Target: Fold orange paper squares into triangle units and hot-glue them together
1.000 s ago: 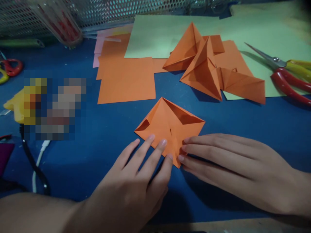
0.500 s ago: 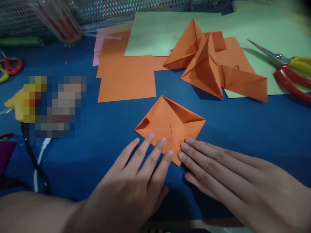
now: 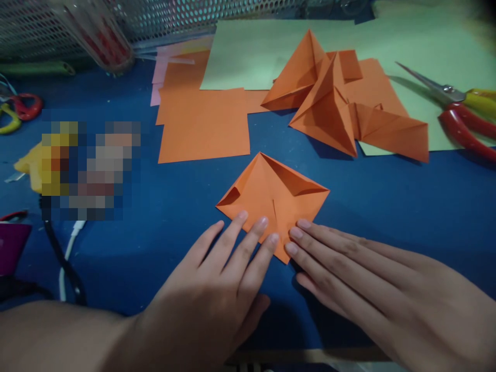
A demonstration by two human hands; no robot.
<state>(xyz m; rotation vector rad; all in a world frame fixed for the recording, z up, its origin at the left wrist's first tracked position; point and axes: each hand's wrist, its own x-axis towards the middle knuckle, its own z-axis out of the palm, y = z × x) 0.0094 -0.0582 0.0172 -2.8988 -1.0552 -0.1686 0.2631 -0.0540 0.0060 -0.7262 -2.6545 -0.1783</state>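
A folded orange paper (image 3: 267, 196) lies diamond-shaped on the blue table, with raised flaps along its upper left and upper right edges. Spread fingers of my left hand (image 3: 217, 289) rest on its lower left edge. My right hand (image 3: 360, 274) is stretched out, its fingers side by side and their tips on the paper's lower right edge. Neither hand grips anything. Behind the diamond stand folded orange pieces (image 3: 329, 108), partly over flat green paper (image 3: 244, 57).
Flat orange sheets (image 3: 205, 124) lie behind on the left. Scissors with red and yellow handles (image 3: 457, 101) sit at the right, another pair (image 3: 27, 107) at the far left. A clear container (image 3: 104, 44) leans near the metal mesh (image 3: 170, 18). Cables (image 3: 64, 258) run along the left.
The whole view has shifted very slightly, so things appear a little further right. Both hands keep practically the same place on the folded paper.
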